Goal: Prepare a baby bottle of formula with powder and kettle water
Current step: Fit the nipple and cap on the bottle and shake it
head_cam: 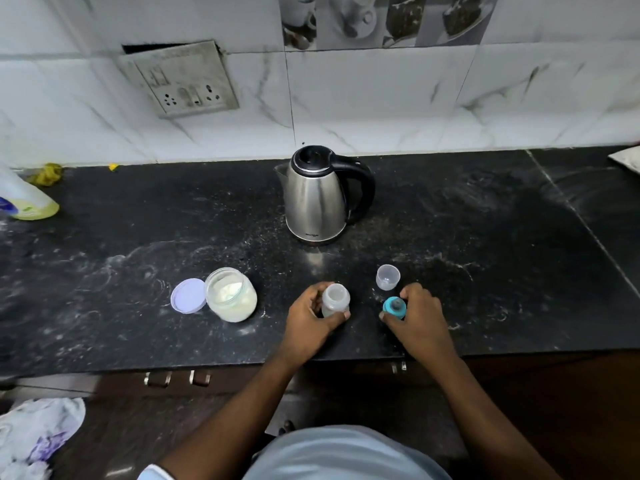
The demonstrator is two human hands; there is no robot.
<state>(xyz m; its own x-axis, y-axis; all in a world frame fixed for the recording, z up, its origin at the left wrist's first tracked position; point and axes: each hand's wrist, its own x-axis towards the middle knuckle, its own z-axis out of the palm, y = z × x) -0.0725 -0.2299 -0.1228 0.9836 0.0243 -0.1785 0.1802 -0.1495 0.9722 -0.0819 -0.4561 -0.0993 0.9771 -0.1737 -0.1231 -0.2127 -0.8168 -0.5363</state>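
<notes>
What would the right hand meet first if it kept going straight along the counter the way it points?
The right hand, holding the teal nipple cap, points up and slightly left. The small clear cup stands just beyond it and would likely be met first; the kettle is farther back.

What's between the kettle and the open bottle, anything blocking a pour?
Nothing visible. The counter between the kettle and the open bottle is bare. The left hand holds the bottle, its mouth uncovered. The clear cap and the teal nipple ring under the right hand sit off to the right.
</notes>
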